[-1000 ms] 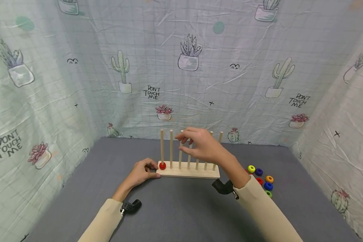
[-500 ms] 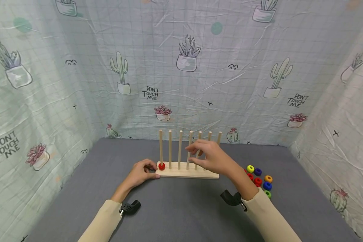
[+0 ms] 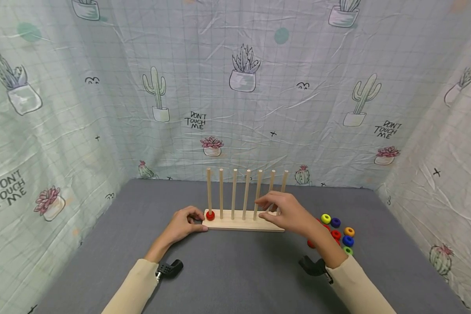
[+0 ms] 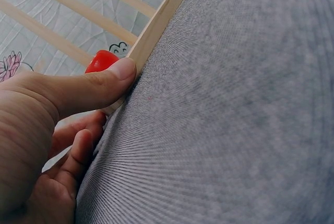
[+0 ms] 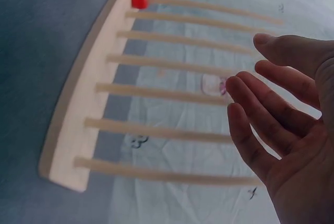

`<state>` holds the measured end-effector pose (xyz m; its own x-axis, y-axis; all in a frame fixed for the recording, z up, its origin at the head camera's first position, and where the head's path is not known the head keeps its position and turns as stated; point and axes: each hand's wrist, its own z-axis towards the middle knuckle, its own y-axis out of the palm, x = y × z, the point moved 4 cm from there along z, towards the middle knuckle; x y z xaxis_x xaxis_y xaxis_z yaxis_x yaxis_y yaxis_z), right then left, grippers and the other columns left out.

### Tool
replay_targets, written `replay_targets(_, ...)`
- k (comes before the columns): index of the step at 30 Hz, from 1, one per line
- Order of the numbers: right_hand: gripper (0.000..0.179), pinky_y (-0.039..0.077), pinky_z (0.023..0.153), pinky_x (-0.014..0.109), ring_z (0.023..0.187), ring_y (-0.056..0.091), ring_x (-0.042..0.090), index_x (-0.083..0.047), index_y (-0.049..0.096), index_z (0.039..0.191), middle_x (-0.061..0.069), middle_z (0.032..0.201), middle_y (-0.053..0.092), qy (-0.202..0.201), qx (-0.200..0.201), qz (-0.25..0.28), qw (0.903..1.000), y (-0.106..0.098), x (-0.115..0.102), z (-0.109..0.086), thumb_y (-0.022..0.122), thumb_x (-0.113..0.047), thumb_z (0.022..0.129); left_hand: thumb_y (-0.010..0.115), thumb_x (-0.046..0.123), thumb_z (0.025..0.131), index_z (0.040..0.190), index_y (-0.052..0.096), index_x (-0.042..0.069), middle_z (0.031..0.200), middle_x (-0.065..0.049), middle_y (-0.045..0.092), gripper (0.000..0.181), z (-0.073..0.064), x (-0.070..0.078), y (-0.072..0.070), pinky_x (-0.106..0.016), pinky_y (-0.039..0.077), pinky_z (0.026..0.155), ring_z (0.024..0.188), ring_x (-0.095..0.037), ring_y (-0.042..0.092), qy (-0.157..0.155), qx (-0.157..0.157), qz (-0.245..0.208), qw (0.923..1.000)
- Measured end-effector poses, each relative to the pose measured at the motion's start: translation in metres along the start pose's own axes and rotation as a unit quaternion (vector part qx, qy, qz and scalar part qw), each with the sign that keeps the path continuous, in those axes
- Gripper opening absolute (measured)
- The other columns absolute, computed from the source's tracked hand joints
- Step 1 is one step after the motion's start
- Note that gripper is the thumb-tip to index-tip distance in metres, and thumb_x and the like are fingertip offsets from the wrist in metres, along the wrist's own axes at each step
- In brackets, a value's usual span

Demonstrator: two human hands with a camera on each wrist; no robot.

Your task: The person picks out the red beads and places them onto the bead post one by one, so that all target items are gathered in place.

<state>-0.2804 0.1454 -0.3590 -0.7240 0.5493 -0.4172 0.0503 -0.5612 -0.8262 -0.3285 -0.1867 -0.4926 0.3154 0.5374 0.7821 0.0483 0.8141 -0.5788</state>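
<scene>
A wooden peg stand (image 3: 235,225) with several upright pegs sits on the grey cloth. One red ring (image 3: 210,216) is low on its leftmost peg. My left hand (image 3: 182,224) holds the stand's left end; the left wrist view has the thumb (image 4: 123,70) against the base edge, close to the red ring, and the other fingers curled behind. In front of the right-hand pegs, my right hand (image 3: 287,212) is raised above the base. Its fingers are loosely bent with nothing between them, as the right wrist view also shows.
Right of the stand lies a loose group of rings, among them a yellow ring (image 3: 325,219), an orange ring (image 3: 349,232), a blue ring (image 3: 348,241) and several red ones, partly hidden by the right forearm. A cactus-print curtain (image 3: 243,122) hangs behind the table.
My right hand has moved right and downward, from over the middle pegs to the right-hand ones, uncovering the middle pegs. The left hand and the red ring have stayed in place.
</scene>
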Motion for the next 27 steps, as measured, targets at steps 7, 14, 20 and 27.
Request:
replay_targets(7,0.029,0.06,0.079,0.036,0.093,0.071,0.019,-0.008,0.072,0.121,0.007,0.111,0.074,0.02,0.006,0.013,0.9997,-0.002,0.024,-0.02,0.077,-0.014,0.093,0.096,0.024,0.072,0.093,0.074,0.017,0.096,-0.002,0.068,0.03,0.0,-0.002,0.001,-0.022,0.047,0.069,0.078,-0.011,0.057,-0.002,-0.002,0.003,1.0)
replay_targets(14,0.028,0.06,0.079,0.04,0.093,0.071,0.018,-0.009,0.072,0.121,0.01,0.11,0.074,0.068,0.02,0.032,0.997,-0.005,0.054,-0.044,0.077,-0.011,0.093,0.096,0.024,0.072,0.093,0.074,0.017,0.096,-0.002,0.069,0.03,0.0,-0.002,0.0,-0.022,0.047,0.069,0.077,-0.01,0.057,-0.002,0.0,0.005,1.0)
replay_targets(20,0.028,0.06,0.08,0.036,0.094,0.071,0.013,-0.015,0.073,0.121,0.003,0.11,0.075,0.102,0.023,0.025,0.9942,-0.012,0.074,-0.064,0.077,-0.016,0.093,0.095,0.023,0.073,0.093,0.074,0.018,0.097,-0.002,0.069,0.03,0.0,-0.002,0.0,-0.022,0.047,0.069,0.077,-0.011,0.057,-0.008,-0.002,0.006,0.9999)
replay_targets(27,0.028,0.059,0.078,0.033,0.092,0.071,0.012,-0.012,0.072,0.12,0.009,0.109,0.075,0.12,0.013,0.016,0.9926,-0.016,0.089,-0.083,0.078,-0.016,0.092,0.095,0.023,0.072,0.093,0.074,0.017,0.096,-0.002,0.068,0.03,0.0,-0.001,0.0,-0.022,0.046,0.068,0.077,-0.011,0.057,-0.006,-0.003,0.01,0.9999)
